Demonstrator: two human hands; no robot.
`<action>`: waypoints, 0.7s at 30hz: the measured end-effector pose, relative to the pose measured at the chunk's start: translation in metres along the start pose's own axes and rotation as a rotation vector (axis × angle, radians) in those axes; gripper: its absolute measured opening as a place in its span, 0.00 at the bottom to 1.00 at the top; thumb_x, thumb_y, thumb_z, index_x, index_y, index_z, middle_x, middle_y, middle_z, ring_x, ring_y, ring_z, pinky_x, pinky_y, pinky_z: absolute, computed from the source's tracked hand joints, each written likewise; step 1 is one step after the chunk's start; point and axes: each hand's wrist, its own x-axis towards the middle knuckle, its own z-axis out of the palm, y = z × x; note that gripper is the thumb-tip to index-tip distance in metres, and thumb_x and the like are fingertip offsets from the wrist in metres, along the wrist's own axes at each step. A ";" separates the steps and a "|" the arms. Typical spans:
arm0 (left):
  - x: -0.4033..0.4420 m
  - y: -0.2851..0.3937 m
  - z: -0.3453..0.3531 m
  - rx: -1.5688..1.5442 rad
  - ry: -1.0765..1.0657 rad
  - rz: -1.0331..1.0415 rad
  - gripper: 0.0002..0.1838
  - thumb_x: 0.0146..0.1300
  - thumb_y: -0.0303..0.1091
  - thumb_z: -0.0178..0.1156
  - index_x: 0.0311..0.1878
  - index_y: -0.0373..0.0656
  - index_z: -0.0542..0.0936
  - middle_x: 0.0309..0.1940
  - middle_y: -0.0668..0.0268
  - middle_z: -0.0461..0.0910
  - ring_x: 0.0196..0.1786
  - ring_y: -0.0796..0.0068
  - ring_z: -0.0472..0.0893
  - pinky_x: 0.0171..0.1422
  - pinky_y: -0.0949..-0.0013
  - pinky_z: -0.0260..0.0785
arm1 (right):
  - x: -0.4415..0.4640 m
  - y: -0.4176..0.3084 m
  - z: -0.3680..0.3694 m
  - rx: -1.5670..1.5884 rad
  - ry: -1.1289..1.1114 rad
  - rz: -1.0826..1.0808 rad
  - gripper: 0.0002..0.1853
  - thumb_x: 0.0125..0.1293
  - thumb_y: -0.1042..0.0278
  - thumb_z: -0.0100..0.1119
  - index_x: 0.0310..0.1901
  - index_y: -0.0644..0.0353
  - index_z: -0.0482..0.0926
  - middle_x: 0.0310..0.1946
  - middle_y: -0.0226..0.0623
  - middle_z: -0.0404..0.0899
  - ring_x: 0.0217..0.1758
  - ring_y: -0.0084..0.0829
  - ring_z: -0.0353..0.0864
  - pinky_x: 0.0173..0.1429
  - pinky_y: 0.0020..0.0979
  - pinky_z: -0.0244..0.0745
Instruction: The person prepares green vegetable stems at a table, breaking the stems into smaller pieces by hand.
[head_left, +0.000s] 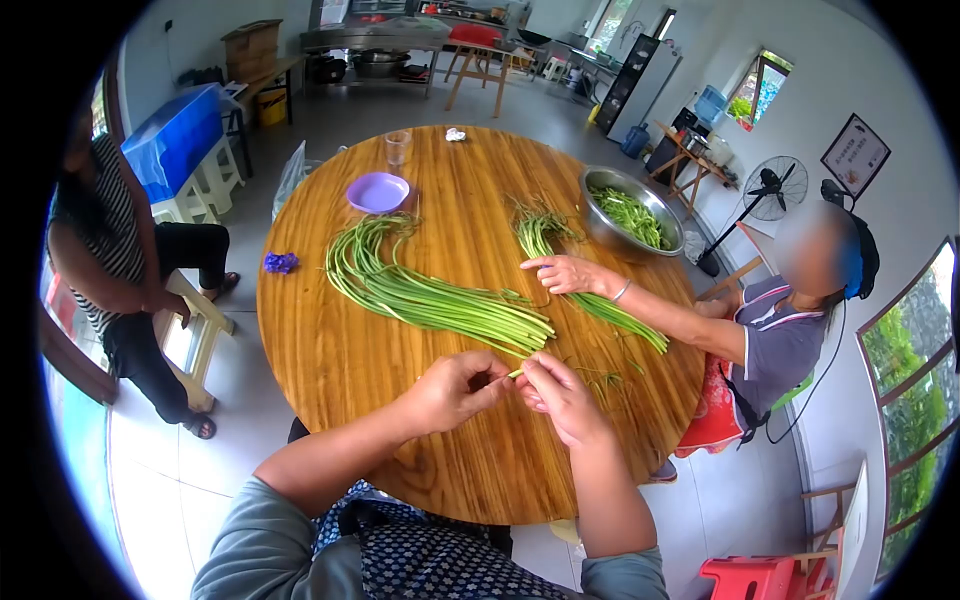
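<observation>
My left hand point(455, 391) and my right hand point(562, 400) meet above the near part of the round wooden table point(340, 385). Between their pinched fingertips is a short visible bit of green garlic scape point(516, 373); the rest of it is hidden by the fingers. Just beyond my hands lies a large bundle of garlic scapes point(440, 303), cut ends toward me and curling tips toward the far left. A smaller bunch point(625, 322) lies to its right, under a co-worker's hand point(565, 274). Thin green scraps point(603, 383) lie right of my right hand.
A steel bowl point(603, 228) of cut green pieces stands at the table's far right. Farther back are a purple basin point(378, 194), a clear cup point(397, 149) and white crumpled tissue point(455, 134). Purple flowers point(281, 262) lie at the left edge. Another person point(120, 230) sits left.
</observation>
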 end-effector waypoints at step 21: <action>-0.004 0.014 0.000 0.173 0.215 0.188 0.06 0.63 0.26 0.63 0.42 0.37 0.80 0.33 0.62 0.78 0.37 0.71 0.80 0.41 0.69 0.73 | -0.014 0.009 0.028 -0.651 0.077 -0.467 0.09 0.74 0.67 0.51 0.37 0.62 0.70 0.25 0.32 0.67 0.27 0.23 0.66 0.32 0.27 0.64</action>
